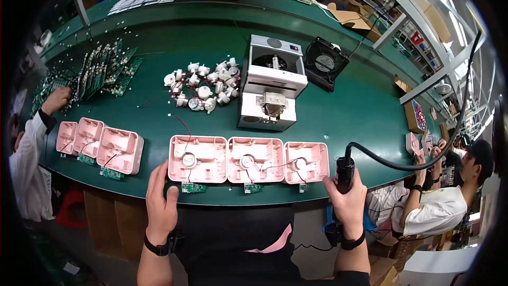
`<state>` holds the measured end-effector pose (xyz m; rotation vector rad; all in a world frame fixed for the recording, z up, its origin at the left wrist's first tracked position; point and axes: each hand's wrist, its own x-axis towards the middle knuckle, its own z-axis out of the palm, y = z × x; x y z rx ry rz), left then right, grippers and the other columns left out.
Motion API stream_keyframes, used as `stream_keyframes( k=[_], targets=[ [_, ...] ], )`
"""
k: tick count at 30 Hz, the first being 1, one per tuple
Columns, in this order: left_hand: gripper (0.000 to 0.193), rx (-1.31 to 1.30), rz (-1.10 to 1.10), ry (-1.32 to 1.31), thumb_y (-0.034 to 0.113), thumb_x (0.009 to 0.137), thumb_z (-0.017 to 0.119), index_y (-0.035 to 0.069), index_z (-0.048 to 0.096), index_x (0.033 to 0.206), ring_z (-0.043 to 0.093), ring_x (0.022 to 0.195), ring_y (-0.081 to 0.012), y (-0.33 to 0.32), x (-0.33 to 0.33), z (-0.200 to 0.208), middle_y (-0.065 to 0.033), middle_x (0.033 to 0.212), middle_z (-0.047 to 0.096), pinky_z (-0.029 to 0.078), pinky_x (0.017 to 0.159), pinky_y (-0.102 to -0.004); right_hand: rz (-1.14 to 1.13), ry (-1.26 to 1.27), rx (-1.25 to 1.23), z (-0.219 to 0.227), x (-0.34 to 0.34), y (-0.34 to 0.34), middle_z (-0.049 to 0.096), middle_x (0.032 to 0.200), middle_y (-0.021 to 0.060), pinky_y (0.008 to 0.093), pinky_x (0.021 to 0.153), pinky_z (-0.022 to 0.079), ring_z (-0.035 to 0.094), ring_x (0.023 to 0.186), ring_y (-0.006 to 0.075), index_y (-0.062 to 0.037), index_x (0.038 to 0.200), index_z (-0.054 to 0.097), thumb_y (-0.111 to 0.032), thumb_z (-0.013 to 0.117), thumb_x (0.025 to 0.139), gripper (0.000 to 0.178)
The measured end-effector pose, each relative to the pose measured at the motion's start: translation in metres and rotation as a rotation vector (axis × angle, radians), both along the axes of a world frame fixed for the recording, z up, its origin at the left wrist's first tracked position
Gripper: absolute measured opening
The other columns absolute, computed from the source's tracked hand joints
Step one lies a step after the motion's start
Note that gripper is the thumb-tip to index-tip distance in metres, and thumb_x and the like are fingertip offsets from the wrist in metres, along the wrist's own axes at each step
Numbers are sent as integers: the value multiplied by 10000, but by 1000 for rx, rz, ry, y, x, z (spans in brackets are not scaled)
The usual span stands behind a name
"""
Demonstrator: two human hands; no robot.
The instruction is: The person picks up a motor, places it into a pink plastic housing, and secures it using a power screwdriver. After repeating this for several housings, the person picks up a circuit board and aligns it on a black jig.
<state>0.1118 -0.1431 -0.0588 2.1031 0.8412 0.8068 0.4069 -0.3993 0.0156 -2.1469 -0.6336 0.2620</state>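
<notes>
Three pink plastic housings stand in a row before me: the left one [214,172], the middle one [272,173] and the right one [319,172]. Each holds a round white motor, such as the left motor [189,160], and a green circuit board [194,187] hangs by wires at the near side. My left hand [161,204] lies with fingers stretched at the left housing's outer side, seemingly touching it. Wrapped round a black corded electric screwdriver [345,173], my right hand [350,201] is beside the right housing. The screwdriver's tip is hidden.
Beyond the housings are a white machine [272,82], a black fan [327,63] and a pile of white motors [203,91]. More pink housings [119,151] and stacked circuit boards [100,69] sit left, near a co-worker's hand [56,99]. A black cable [413,167] arcs right, toward another person [439,209].
</notes>
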Motion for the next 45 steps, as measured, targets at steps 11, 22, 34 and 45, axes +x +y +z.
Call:
stream_keyframes(
  k=[11,22,34,45],
  targets=[
    [640,-57,-130,124,408,1001,532,-50,436,1438,545,1069,-312,-58,69,12,-195,1263,510,466,925,-371,-180,226,70,-21,81,-57,608,772,26,266,466,455,557,505,101,6,1082,578,-205,752,878,341],
    [786,-190,-471,203,357,938,656,-73,276,1476,529,1207,-412,-116,228,39,-259,1334,463,455,997,-457,-321,345,158,-33,243,-136,584,715,35,289,432,465,568,474,144,-13,1063,601,-291,749,890,359],
    [793,71,-462,-86,430,929,666,-13,326,1492,469,1330,-385,-106,185,24,-240,1472,428,406,1103,-431,-441,-162,20,-37,314,-208,659,852,115,339,559,492,578,612,206,49,1114,557,-392,737,901,522],
    [396,640,485,552,221,831,733,39,621,1164,628,1020,-345,112,-59,61,-158,1048,659,523,849,-434,-44,299,341,29,74,-53,615,819,80,269,580,473,547,618,140,41,1252,531,-157,644,955,374]
  ],
)
